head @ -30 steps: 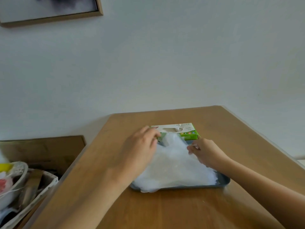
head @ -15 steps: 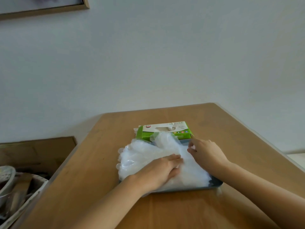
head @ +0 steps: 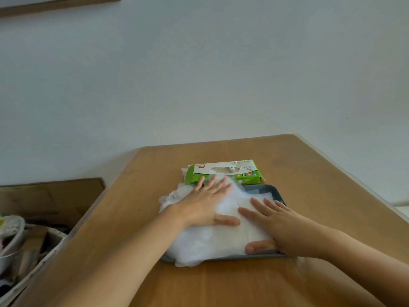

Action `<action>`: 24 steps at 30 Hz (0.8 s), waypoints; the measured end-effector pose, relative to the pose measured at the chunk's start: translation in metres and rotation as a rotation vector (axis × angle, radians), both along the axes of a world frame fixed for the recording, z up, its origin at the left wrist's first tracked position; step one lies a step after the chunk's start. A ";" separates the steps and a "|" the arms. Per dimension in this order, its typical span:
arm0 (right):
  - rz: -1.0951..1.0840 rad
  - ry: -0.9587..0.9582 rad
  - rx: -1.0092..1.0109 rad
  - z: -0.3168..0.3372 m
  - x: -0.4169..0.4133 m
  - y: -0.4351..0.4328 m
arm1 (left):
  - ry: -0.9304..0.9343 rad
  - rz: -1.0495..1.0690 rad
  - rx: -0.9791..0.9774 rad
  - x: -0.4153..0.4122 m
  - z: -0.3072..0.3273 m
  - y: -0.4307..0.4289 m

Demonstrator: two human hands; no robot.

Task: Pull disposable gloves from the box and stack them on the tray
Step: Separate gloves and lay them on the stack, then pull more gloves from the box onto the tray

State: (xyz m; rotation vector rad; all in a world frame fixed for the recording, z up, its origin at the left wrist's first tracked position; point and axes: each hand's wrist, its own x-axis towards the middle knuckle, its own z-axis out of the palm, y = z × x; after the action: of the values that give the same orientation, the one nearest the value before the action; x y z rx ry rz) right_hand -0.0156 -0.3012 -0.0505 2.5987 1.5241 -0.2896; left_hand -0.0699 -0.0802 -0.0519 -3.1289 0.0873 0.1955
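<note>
A heap of clear disposable gloves (head: 212, 242) covers most of a dark blue-grey tray (head: 269, 190) on the wooden table. Some gloves hang over the tray's left and front rims. My left hand (head: 205, 207) lies flat on the pile's far left part with its fingers straight and spread. My right hand (head: 278, 224) presses flat on the pile's right side, thumb near the front rim. Just behind the tray lies the green and white glove box (head: 223, 175), its top opening facing up.
The wooden table (head: 321, 185) ends at a wall behind and drops off at the right edge. To the left, below table height, stands a white basket (head: 33, 255) of clutter with a metal bowl, beside a brown cardboard box (head: 51, 196).
My left hand came from the box opening, laid a glove on the pile, and now lies flat farther back. My right hand opened from a loose hold at the tray's back to a flat press.
</note>
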 end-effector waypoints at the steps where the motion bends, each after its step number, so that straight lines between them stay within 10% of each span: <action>1: -0.007 -0.003 -0.016 -0.001 0.001 0.001 | 0.001 0.029 -0.010 0.002 0.000 0.006; 10: -0.032 0.066 -0.022 0.010 0.004 0.004 | 0.058 0.158 -0.160 -0.007 0.007 0.049; 24: -0.122 0.092 0.492 0.038 0.107 0.106 | -0.054 0.334 -0.536 0.017 -0.004 0.069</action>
State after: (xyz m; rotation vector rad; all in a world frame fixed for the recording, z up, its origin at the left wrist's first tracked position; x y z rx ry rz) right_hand 0.0915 -0.1950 -0.0123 3.0981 1.6414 -0.0441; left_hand -0.0531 -0.0109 -0.0556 -3.6575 -0.4644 0.0995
